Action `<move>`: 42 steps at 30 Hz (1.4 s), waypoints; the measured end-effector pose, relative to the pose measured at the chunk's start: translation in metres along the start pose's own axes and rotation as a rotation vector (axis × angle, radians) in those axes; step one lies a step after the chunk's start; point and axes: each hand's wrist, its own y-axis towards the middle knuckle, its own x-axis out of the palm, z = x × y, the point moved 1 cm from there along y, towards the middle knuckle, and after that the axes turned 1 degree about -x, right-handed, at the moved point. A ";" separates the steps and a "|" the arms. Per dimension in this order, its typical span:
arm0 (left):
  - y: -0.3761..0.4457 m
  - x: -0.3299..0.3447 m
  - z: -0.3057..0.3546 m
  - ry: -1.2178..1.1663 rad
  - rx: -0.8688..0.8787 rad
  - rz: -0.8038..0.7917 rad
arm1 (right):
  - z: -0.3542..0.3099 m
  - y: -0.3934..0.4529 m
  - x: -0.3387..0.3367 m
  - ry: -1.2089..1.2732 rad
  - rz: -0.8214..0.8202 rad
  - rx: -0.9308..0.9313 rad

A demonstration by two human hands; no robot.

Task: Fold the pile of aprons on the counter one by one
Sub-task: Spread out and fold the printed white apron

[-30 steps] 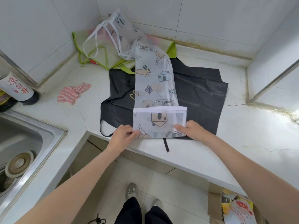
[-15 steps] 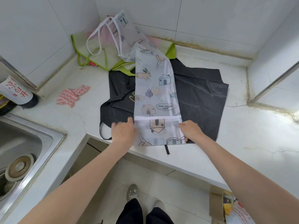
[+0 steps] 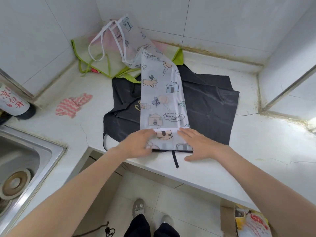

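We press our left hand (image 3: 136, 145) and right hand (image 3: 196, 144) flat, each grip spread apart, on the folded near end of the translucent white cartoon-printed plastic apron (image 3: 162, 100) at the white stone counter (image 3: 256, 151) edge. It runs toward 12 o'clock over a black fabric apron (image 3: 210, 106). At 11 o'clock a green-trimmed clear apron (image 3: 95, 53) fills the corner; at 9, a pink striped cloth (image 3: 71, 106).

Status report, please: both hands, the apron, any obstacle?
Left hand and right hand flat on printed apron. Bottom fold pressed. Black apron underneath, no obstacle.
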 end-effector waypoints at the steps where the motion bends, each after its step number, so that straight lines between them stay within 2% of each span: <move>1: 0.000 -0.006 -0.008 -0.168 -0.068 0.050 | 0.006 0.001 -0.004 0.103 0.043 0.021; 4: 0.004 -0.014 -0.030 -0.557 -0.242 0.114 | 0.019 0.005 -0.021 0.408 0.166 0.093; 6: 0.012 -0.016 -0.035 -0.603 -0.289 0.151 | 0.019 0.014 -0.030 0.566 0.160 0.117; 10: 0.028 -0.020 -0.039 -0.454 -0.446 0.269 | 0.005 0.041 -0.041 0.609 0.289 0.247; 14: 0.035 -0.020 -0.043 -0.283 -0.549 0.316 | -0.002 0.067 -0.037 0.522 0.271 0.411; 15: 0.036 -0.020 -0.043 -0.151 -0.490 0.378 | -0.001 0.072 -0.036 0.486 0.265 0.458; 17: 0.042 -0.017 -0.042 0.160 -0.169 0.477 | -0.002 0.080 -0.034 0.431 0.266 0.540; 18: 0.045 -0.012 -0.040 0.278 0.024 0.434 | -0.003 0.083 -0.033 0.427 0.286 0.574; 19: 0.047 -0.007 -0.040 0.380 0.156 0.321 | -0.004 0.085 -0.032 0.438 0.312 0.597; 20: 0.049 -0.003 -0.041 0.454 0.206 0.185 | -0.006 0.084 -0.031 0.444 0.356 0.616; 22: 0.054 -0.005 -0.046 0.482 0.161 -0.053 | -0.012 0.074 -0.035 0.298 0.537 0.576; 24: 0.057 -0.005 -0.049 0.481 0.116 -0.091 | -0.016 0.064 -0.036 0.051 0.667 0.275; 25: 0.059 -0.005 -0.048 0.484 0.119 -0.087 | -0.015 0.062 -0.034 -0.032 0.593 0.119; 26: 0.060 -0.005 -0.049 0.498 0.129 -0.073 | -0.013 0.061 -0.029 -0.082 0.447 0.021; 28: 0.065 -0.006 -0.051 0.552 0.109 -0.001 | -0.006 0.064 -0.019 -0.119 0.192 0.004; 29: 0.065 -0.008 -0.053 0.555 0.102 0.054 | -0.002 0.066 -0.017 -0.096 0.139 0.032; 34: 0.066 -0.030 -0.068 0.324 0.139 0.097 | 0.008 0.067 -0.026 0.097 0.210 0.049; 37: 0.063 -0.055 -0.083 -0.159 -0.013 0.039 | 0.013 0.068 -0.046 0.395 0.254 0.130; 42: 0.071 -0.063 -0.091 -0.437 -0.242 0.089 | 0.015 0.075 -0.076 0.784 0.282 0.257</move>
